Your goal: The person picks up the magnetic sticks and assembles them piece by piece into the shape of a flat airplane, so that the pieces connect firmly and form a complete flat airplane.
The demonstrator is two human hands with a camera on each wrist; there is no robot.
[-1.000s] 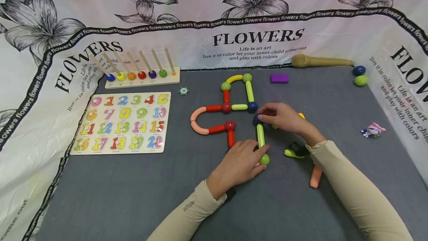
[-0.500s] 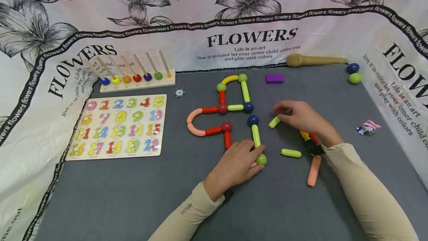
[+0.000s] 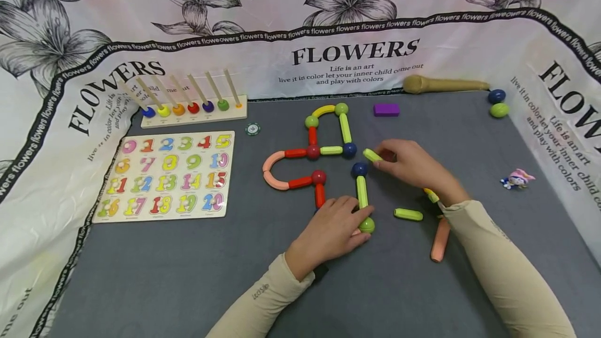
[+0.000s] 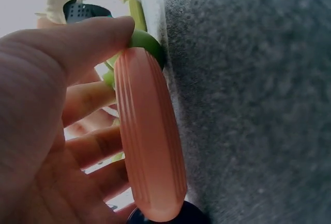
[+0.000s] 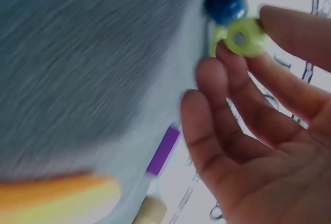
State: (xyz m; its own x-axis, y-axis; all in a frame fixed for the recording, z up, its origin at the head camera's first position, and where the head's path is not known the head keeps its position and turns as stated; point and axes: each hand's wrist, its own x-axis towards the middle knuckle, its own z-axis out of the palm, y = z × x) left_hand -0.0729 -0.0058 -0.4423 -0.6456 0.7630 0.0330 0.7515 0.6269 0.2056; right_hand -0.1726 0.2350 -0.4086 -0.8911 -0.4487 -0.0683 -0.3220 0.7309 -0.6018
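Magnetic sticks and balls form a chain on the grey cloth. My right hand (image 3: 406, 163) pinches a short light-green magnetic stick (image 3: 372, 155) between thumb and fingers; its round end faces the right wrist camera. That stick's tip is close to two dark-blue balls, an upper one (image 3: 349, 150) and a lower one (image 3: 360, 169). My left hand (image 3: 328, 231) grips the chain's lower end, thumb and index finger about a green magnetic ball (image 3: 367, 225). Beneath the palm, a curved salmon stick (image 4: 150, 136) runs from this ball to a dark ball (image 4: 181, 214). An upright light-green stick (image 3: 361, 192) joins the green and lower blue balls.
Near the right forearm lie a green stick (image 3: 408, 215), a salmon stick (image 3: 440, 240) and a yellow piece (image 3: 431, 195). A purple block (image 3: 386, 110) sits at the back. Leftward are a number board (image 3: 164, 212) and a peg stand (image 3: 194, 115). A small figurine (image 3: 517, 178) is rightward.
My right hand left the lower blue ball, moved right to the loose short green stick, picked it up and carried it back left towards the blue balls. The left hand stayed in place.
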